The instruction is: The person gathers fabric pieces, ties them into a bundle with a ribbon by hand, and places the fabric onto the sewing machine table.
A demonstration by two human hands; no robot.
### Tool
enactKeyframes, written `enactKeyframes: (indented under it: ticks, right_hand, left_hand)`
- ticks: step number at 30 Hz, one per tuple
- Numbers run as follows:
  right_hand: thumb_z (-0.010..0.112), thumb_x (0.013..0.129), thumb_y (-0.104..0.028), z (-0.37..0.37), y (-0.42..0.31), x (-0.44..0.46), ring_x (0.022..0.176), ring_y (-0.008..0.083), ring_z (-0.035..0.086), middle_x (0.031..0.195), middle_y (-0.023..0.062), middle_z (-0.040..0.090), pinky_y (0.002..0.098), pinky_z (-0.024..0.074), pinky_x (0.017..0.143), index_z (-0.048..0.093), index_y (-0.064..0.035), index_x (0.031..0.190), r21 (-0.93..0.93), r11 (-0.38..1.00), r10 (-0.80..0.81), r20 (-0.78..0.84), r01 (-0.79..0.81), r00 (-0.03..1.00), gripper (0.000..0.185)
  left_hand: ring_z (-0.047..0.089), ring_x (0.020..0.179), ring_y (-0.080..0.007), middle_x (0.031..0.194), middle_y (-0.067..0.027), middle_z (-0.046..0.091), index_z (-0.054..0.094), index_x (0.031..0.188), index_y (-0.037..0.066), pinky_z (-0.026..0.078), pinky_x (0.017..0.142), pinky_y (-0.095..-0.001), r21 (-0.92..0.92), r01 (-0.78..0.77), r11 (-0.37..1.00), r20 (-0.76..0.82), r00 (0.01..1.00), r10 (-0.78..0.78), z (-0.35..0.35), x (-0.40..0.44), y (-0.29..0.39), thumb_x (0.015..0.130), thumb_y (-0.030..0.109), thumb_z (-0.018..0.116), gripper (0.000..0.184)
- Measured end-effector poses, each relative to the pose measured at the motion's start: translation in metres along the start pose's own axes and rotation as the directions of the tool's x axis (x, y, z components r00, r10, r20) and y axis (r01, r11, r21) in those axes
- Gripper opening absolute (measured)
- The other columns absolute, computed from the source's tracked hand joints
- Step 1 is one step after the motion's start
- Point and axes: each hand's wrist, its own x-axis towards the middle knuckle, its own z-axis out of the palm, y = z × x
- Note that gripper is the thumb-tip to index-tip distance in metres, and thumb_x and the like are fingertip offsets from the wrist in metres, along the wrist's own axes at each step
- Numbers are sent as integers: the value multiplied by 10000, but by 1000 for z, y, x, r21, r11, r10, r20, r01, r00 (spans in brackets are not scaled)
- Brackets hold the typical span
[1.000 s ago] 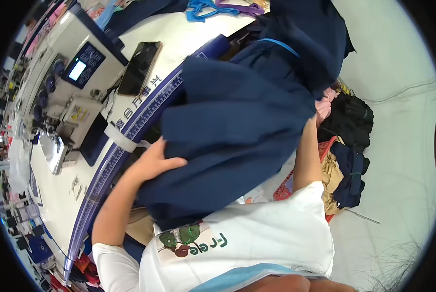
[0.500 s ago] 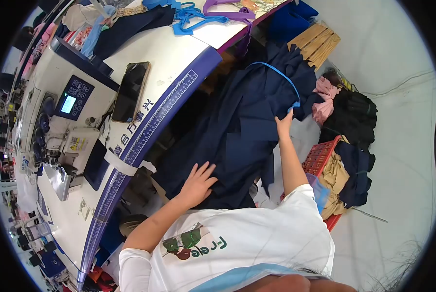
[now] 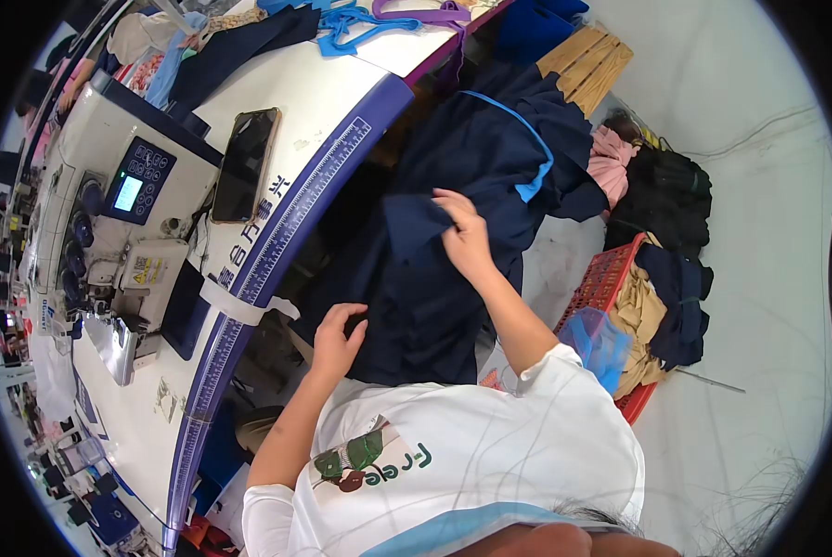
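Dark navy cloth (image 3: 416,316) lies in a long, folded heap below my chest, beside the table edge. A light blue strip (image 3: 529,139) curves over its far part. My right hand (image 3: 465,237) is closed at the edge of a raised navy flap, fingertips bent over the fabric. At the near left side of the heap, my left hand (image 3: 339,339) has its fingers loosely curved and the thumb apart, with nothing visible between them.
On the left, a white table (image 3: 304,102) with a ruler-marked blue edge bears a sewing machine (image 3: 91,186) and a phone (image 3: 247,167). Right of the heap stands a red basket (image 3: 606,288) with tan cloth, near black and pink bundles. A wooden slatted piece (image 3: 586,70) is beyond.
My right hand has left the blue strip and moved left to a navy flap, now raised. My left hand has shifted left, its fingers more curved. The cloth was earlier spread and lifted higher.
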Motion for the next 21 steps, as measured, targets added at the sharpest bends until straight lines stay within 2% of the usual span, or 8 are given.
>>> enactKeyframes:
  ticks: [2,5,9,10,14,17,19,21]
  right_hand:
    - [449,604,70,17,27,-8,1056,308,477,980,130,583,418,323,943,583,-2,931,-70,997,-31,168,43,985,360]
    - [518,630,9,26,48,-44,1090,287,448,1015,109,571,539,243,959,577,-42,946,-529,800,-49,412,283,910,325]
    - [569,670,-39,0,-20,-47,1075,250,458,1064,60,559,503,222,962,562,-70,968,-326,943,72,385,63,920,300]
    - [592,717,-110,-5,-36,-47,946,220,531,933,59,605,451,296,875,570,-91,970,-326,938,10,353,113,935,254]
    - [608,751,-178,-24,-52,-37,654,168,563,696,3,617,295,302,673,600,-113,879,-330,942,114,143,-61,983,144]
    - [607,745,-132,-40,-55,-23,633,228,549,727,76,611,311,394,649,618,-56,817,-322,945,43,-60,-60,997,105]
    - [592,763,-124,-56,-46,-7,629,219,559,749,103,608,305,431,618,617,-25,810,-423,906,-44,-155,-26,987,112]
    - [571,796,-145,-81,-26,15,621,159,570,751,85,610,275,434,527,612,-21,836,-322,945,-16,-234,-62,972,137]
  left_hand:
    - [515,992,-305,1103,-153,506,506,1076,43,432,821,-333,72,-33,997,47,998,30,3,-4,3,697,72,627,399]
    - [368,1170,-346,1283,-196,355,341,1247,20,336,959,-361,124,-14,992,172,985,-8,7,-16,-5,665,94,673,675]
    - [352,1179,-358,1323,-198,293,308,1268,29,338,958,-367,98,17,995,42,999,-21,8,-29,-4,667,95,676,707]
    - [350,1180,-360,1328,-198,283,305,1270,31,336,958,-369,88,19,996,1,1000,-19,8,-29,-5,669,96,675,708]
    - [351,1187,-347,1315,-191,312,337,1252,33,322,965,-369,117,12,993,-36,999,-8,4,-24,-8,678,89,668,664]
    - [356,1189,-330,1301,-177,343,382,1224,37,308,974,-361,101,11,995,-88,996,-2,-7,-28,-11,686,77,656,605]
    - [371,1174,-329,1278,-178,375,412,1201,30,311,970,-358,98,30,995,-132,991,-17,-18,-38,-16,690,75,650,566]
    - [405,1136,-332,1240,-178,411,435,1175,31,337,945,-369,97,86,992,-192,979,-66,-30,-56,-24,698,77,639,520]
